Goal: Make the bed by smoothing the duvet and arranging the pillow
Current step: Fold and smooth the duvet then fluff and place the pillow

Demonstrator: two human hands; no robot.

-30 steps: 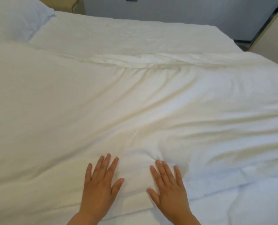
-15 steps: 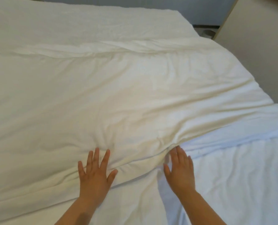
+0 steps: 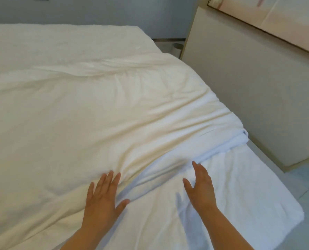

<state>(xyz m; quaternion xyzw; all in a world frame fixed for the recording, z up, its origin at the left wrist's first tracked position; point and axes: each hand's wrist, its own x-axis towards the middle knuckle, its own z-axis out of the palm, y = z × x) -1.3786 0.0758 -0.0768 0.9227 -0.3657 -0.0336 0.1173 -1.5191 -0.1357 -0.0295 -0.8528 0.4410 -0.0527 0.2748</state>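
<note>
Head view: the flat, open left hand (image 3: 103,197) and right hand (image 3: 200,186) rest on the soft white duvet (image 3: 96,114); its bunched edge (image 3: 227,143) lies nearer the right hand.

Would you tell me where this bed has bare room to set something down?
Free: the sheet beyond the duvet, up to the wall; and the strip between the right hand and the bed's right edge. Crowded: the bunched duvet corner by the cabinet, and around the left hand.

hands 2: left hand (image 3: 103,199), right hand (image 3: 201,188); duvet (image 3: 81,112) 1; cabinet (image 3: 258,91) 1
</note>
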